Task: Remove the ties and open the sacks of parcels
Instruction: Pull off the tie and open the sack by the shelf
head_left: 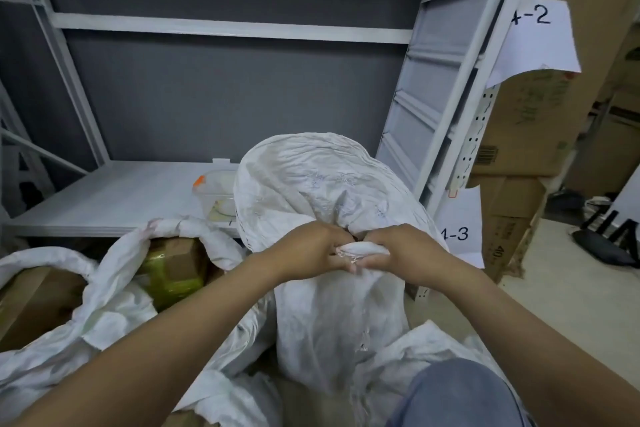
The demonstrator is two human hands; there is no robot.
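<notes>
— Where are the sacks?
— At my left an open sack (69, 291) lies with a green-taped parcel (169, 276) showing in it. The shut sack (329, 184) stands in the middle, in front of the shelf (104, 198).
— And your hands?
— My left hand (311, 250) curls round the bunched neck (356, 249) from the left. My right hand (398, 250) grips the same twist from the right. They touch, with the neck between them. I cannot make out the tie.
— Any writing?
— Right of the sack, a slip (459, 234) on the rack post reads "4-3". A higher slip (536, 31) reads "4-2". The first figure of each is partly cut off. The cartons (519, 135) further right bear print too blurred to read.
</notes>
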